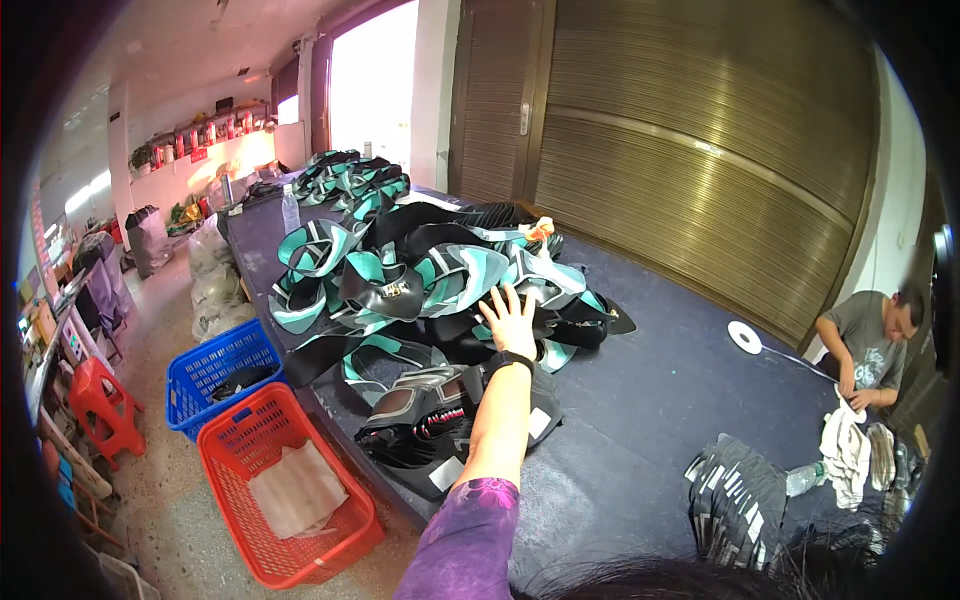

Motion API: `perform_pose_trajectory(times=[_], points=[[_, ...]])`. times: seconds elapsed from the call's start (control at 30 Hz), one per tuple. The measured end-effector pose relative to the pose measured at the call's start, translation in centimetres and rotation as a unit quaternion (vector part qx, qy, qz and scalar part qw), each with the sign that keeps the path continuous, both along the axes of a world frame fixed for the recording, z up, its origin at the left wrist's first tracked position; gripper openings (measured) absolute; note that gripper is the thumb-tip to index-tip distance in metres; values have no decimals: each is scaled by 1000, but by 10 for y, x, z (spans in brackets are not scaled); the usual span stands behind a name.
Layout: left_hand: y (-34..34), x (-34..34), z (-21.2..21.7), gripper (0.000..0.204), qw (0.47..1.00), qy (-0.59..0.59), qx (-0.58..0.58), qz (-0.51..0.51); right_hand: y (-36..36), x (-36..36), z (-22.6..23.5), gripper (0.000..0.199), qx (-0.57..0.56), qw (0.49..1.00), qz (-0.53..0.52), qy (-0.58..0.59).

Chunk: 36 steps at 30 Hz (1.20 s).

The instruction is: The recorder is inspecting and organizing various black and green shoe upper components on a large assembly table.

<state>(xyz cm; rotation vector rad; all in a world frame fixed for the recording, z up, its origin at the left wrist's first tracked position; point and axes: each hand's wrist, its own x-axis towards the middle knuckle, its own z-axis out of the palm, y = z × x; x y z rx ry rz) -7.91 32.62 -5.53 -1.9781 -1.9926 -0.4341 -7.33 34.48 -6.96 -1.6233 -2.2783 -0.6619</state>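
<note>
My left hand reaches out over the table, fingers spread, and rests on or just above a heap of teal, grey and black sewn pieces that look like caps with curved black peaks. A dark band circles the wrist, below a purple sleeve. Under the forearm lie black and grey pieces with white labels. To the hand's right, a black peak sticks out of the heap, and an orange scrap sits on top behind it. My right hand is out of view.
Beside the dark table stand a red basket and a blue basket. A clear bottle is upright at the far left. At right, a person handles white cloth near a white roll and striped black pieces.
</note>
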Motion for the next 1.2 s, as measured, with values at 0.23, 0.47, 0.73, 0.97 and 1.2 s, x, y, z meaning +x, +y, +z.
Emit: perform_pose_trajectory(times=[0.23,0.47,0.73,0.97,1.2], points=[[10,-35,-1,55,996,63,61,26,-23,-35,28,43,39,997,-62,-38],[21,-29,-7,32,995,46,81,-30,-35,-29,33,39,142,988,-57,-10],[27,-27,-8,9,996,30,68,-49,-30,-34,33,42,15,988,-150,36],[-2,-24,4,8,948,-84,176,-251,-49,-27,39,32,20,989,-141,48],[-67,26,20,5,835,-190,239,-458,-232,88,67,23,32,972,-6,233]])
